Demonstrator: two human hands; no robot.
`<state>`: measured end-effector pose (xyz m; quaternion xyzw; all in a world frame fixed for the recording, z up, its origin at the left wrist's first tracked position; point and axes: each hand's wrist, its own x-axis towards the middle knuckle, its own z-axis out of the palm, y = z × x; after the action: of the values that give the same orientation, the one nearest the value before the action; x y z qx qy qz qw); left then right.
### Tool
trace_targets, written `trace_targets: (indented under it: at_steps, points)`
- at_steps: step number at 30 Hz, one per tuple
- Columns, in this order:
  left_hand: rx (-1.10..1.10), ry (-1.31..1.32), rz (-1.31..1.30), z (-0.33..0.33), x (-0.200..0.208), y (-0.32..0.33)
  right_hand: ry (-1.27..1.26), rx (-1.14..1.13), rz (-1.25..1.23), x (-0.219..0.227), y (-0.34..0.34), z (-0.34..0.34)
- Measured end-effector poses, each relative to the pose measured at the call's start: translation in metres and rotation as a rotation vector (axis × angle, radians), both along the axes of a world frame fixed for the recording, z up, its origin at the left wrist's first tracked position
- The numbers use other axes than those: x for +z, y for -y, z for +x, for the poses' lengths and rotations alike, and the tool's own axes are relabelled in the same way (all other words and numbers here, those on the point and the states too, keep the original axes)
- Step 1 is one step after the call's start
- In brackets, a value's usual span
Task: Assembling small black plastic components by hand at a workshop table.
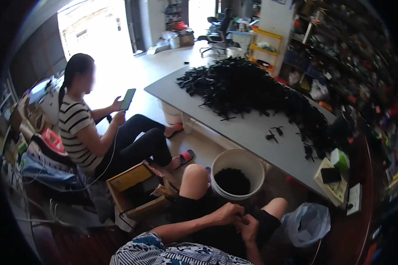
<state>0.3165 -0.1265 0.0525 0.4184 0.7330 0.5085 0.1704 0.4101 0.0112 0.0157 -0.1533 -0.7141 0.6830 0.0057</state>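
Observation:
Over my lap, my left hand (227, 214) and my right hand (248, 228) meet with their fingers closed and pinched together. Whatever sits between the fingertips is too small and too dark against my black shorts (208, 236) to make out. Just beyond my hands, between my knees, stands a white bucket (216, 176) partly filled with small black pieces (232, 181). A large heap of black plastic-looking parts (247, 88) covers much of the grey table (199, 110) ahead. A few loose black parts (274, 134) lie apart from it.
To my left is a box (128, 179) with dark contents. Beyond it a seated person (82, 119) holds a phone (128, 99). A lined waste bin (306, 225) stands at my right. A dark phone-like object (331, 175) and a power strip (354, 198) lie near the table's right end.

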Motion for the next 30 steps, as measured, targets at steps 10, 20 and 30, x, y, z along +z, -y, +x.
trace_targets:
  at_steps: [10,20,30]
  points:
    - [0.279,0.107,0.058,0.007,-0.029,-0.005,-0.07,-0.1,0.145,0.004,0.019,-0.018]
    - [0.579,-0.124,0.04,0.023,-0.025,-0.025,-0.22,-0.191,0.343,-0.005,0.016,-0.032]
    - [0.67,-0.032,0.161,0.013,-0.033,-0.024,-0.208,-0.161,0.418,-0.002,0.019,-0.044]
